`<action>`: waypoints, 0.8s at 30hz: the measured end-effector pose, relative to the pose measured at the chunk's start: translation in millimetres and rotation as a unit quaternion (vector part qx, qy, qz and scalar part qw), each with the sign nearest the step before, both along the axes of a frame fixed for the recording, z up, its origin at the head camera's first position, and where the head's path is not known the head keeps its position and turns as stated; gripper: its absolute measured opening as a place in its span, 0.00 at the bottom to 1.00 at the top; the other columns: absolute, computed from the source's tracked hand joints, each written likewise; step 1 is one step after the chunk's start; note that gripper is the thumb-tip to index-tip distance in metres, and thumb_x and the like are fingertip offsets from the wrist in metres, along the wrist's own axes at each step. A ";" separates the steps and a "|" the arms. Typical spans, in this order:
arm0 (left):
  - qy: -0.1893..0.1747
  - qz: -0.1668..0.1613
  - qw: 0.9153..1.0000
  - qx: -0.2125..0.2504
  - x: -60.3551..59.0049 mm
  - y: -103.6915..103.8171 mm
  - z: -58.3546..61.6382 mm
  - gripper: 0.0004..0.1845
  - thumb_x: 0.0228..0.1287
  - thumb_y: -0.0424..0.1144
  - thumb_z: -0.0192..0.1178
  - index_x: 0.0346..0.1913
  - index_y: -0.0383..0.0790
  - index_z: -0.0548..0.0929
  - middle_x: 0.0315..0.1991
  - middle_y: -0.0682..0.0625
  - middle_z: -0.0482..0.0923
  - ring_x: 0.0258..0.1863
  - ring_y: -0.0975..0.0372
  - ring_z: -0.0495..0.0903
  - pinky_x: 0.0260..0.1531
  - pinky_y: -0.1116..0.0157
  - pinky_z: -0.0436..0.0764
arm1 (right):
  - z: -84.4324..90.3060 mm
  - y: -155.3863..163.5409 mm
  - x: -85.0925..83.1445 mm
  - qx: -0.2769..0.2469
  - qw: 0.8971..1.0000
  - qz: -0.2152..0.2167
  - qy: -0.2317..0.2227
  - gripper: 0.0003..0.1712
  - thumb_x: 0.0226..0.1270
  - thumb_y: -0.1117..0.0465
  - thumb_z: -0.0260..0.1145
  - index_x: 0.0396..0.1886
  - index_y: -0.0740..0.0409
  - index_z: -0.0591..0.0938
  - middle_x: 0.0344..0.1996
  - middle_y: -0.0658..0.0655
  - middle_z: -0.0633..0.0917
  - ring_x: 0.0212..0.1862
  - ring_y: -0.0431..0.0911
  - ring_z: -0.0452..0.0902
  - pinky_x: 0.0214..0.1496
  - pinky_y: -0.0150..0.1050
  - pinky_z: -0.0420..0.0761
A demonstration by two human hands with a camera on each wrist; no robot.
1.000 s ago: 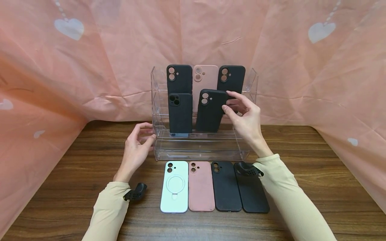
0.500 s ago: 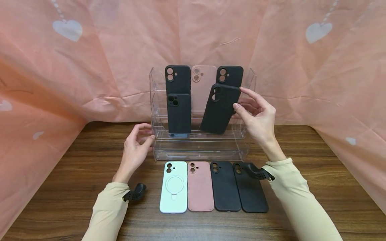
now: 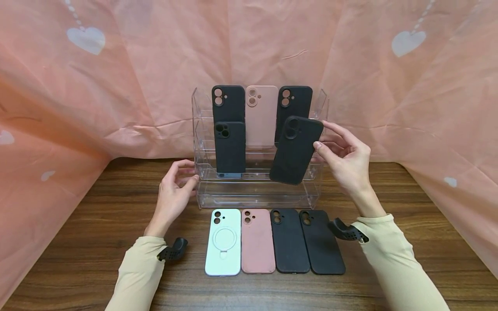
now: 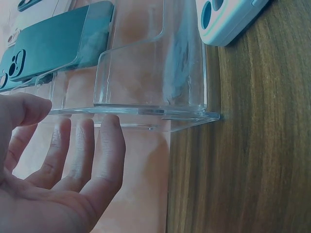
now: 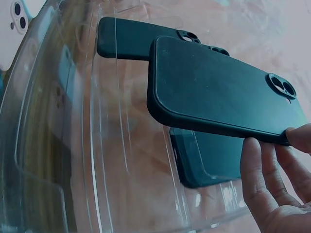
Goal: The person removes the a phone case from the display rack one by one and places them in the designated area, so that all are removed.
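My right hand (image 3: pixel 346 162) pinches a black phone case (image 3: pixel 297 151) by its right edge, thumb in front and fingers behind. The case leans to the right, held up before the clear acrylic display rack (image 3: pixel 256 201). In the right wrist view, the held phone case (image 5: pixel 214 92) passes over black cases standing on the rack. My left hand (image 3: pixel 175 190) is at the rack's left side, its fingertips against the clear side panel (image 4: pixel 131 110). On the upper tier stand a black case (image 3: pixel 229 103), a pink case (image 3: pixel 261 116) and another black case (image 3: pixel 293 101). Below them stands a black case (image 3: pixel 229 149) at left.
A row of cases lies flat on the wooden table (image 3: pixel 97 242) before the rack: a white case (image 3: pixel 223 259) with a ring, a pink case (image 3: pixel 258 246), a black case (image 3: pixel 289 246) and another black case (image 3: pixel 323 246). Pink cloth (image 3: pixel 155 65) hangs behind and at both sides.
The right hand has lifted the black case off the lower tier's middle and moved it right and toward the front, tilting it. The left hand has stayed at the rack's side.
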State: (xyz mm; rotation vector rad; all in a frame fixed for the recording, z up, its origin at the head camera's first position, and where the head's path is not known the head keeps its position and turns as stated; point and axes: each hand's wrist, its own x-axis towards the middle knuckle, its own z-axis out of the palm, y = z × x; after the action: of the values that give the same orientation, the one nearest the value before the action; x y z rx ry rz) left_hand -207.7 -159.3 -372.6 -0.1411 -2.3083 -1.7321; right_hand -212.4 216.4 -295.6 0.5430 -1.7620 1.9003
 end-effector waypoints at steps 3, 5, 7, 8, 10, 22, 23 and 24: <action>0.001 0.002 1.000 0.001 0.0 0.1 -0.5 0.19 0.71 0.32 0.60 0.63 0.44 0.76 0.55 0.39 0.81 0.51 0.47 0.86 0.37 0.56 0.91 | -2.3 6.4 2.5 0.002 1.000 0.007 0.002 0.31 0.59 0.82 0.68 0.64 0.67 0.79 0.35 0.53 0.89 0.32 0.42 0.88 0.33 0.39 0.90; 0.003 0.003 1.000 0.002 -0.1 0.1 -0.9 0.19 0.71 0.32 0.61 0.62 0.44 0.76 0.55 0.39 0.81 0.50 0.46 0.86 0.37 0.57 0.91 | -3.7 10.8 4.3 -0.003 1.000 0.017 0.000 0.31 0.59 0.83 0.67 0.64 0.67 0.79 0.35 0.53 0.89 0.32 0.42 0.88 0.33 0.39 0.90; 0.005 0.004 1.000 0.003 -0.3 0.1 -1.3 0.19 0.71 0.32 0.61 0.62 0.43 0.76 0.54 0.39 0.82 0.50 0.46 0.86 0.36 0.58 0.91 | -5.1 15.4 6.0 -0.005 1.000 0.020 -0.001 0.31 0.59 0.83 0.67 0.64 0.67 0.79 0.35 0.54 0.89 0.32 0.42 0.88 0.33 0.39 0.90; 0.005 0.003 1.000 0.003 -0.5 0.1 -1.5 0.19 0.71 0.32 0.61 0.62 0.43 0.76 0.54 0.39 0.82 0.50 0.46 0.86 0.36 0.58 0.91 | -5.8 17.7 6.8 -0.005 1.000 0.020 -0.001 0.31 0.59 0.83 0.67 0.65 0.68 0.79 0.35 0.54 0.89 0.32 0.42 0.88 0.32 0.39 0.90; 0.006 0.003 1.000 0.003 -0.7 0.0 -1.8 0.19 0.71 0.32 0.61 0.62 0.43 0.76 0.54 0.39 0.82 0.50 0.46 0.86 0.36 0.58 0.91 | -6.6 22.1 8.4 -0.008 1.000 0.024 -0.004 0.32 0.59 0.83 0.67 0.65 0.68 0.78 0.35 0.54 0.89 0.32 0.42 0.88 0.32 0.39 0.89; 0.004 0.002 1.000 0.006 -0.7 -0.1 -1.2 0.19 0.71 0.32 0.60 0.62 0.43 0.76 0.54 0.39 0.81 0.49 0.49 0.87 0.35 0.60 0.91 | -9.7 43.8 17.9 -0.026 0.998 0.050 -0.017 0.31 0.61 0.85 0.64 0.65 0.71 0.77 0.36 0.56 0.89 0.33 0.43 0.89 0.32 0.41 0.90; 0.004 0.001 1.000 0.006 -0.7 0.0 -1.2 0.19 0.71 0.32 0.60 0.62 0.43 0.76 0.54 0.39 0.81 0.49 0.48 0.87 0.35 0.60 0.91 | -10.1 45.6 18.6 -0.026 0.998 0.052 -0.018 0.31 0.61 0.85 0.64 0.65 0.71 0.77 0.36 0.56 0.89 0.33 0.43 0.89 0.32 0.41 0.90; 0.004 0.001 1.000 0.006 -0.7 0.1 -1.2 0.19 0.71 0.32 0.60 0.62 0.43 0.76 0.54 0.39 0.81 0.49 0.48 0.87 0.35 0.60 0.91 | -10.6 47.5 19.3 -0.027 0.998 0.054 -0.019 0.31 0.60 0.85 0.64 0.65 0.71 0.77 0.36 0.56 0.89 0.33 0.43 0.89 0.31 0.41 0.90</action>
State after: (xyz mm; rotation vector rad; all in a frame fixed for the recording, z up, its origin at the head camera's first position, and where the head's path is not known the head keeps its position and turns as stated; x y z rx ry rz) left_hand -208.3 -159.2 -373.7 -0.1419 -2.2906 -1.7418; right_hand -193.0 263.9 -306.2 0.5970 -1.7319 2.0375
